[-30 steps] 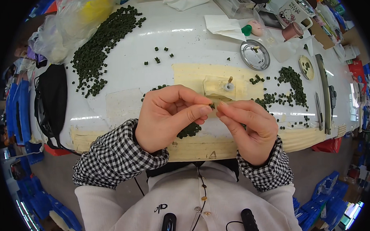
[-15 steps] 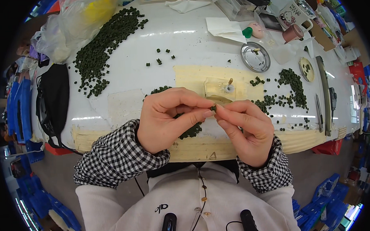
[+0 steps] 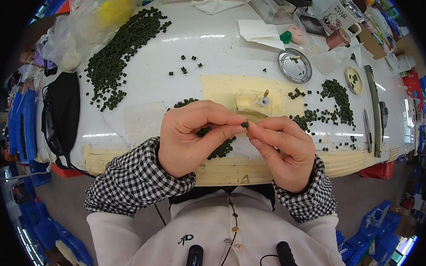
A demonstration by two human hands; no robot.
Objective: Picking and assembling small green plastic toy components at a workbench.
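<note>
My left hand (image 3: 189, 136) pinches a small dark green piece (image 3: 245, 125) between thumb and forefinger, above the near edge of the table. At the same piece, the thumb and forefinger of my right hand (image 3: 286, 149) are pressed together; whether they also grip something tiny is too small to tell. Beneath and beside my left hand lies a heap of similar dark green pieces (image 3: 219, 150), partly hidden by it. Just beyond my fingertips stands a tape-covered block (image 3: 247, 102) with a small white fitting and a brown peg on top.
A large pile of green pieces (image 3: 108, 66) spreads at the far left, a smaller pile (image 3: 336, 98) at the right. Nearby are a round metal lid (image 3: 294, 66), a small round dish (image 3: 353, 80), tweezers (image 3: 366, 128), a white mug (image 3: 339, 20) and a black face mask (image 3: 62, 119).
Both hands stay almost in place. The green piece at my fingertips has turned slightly and shows a little more.
</note>
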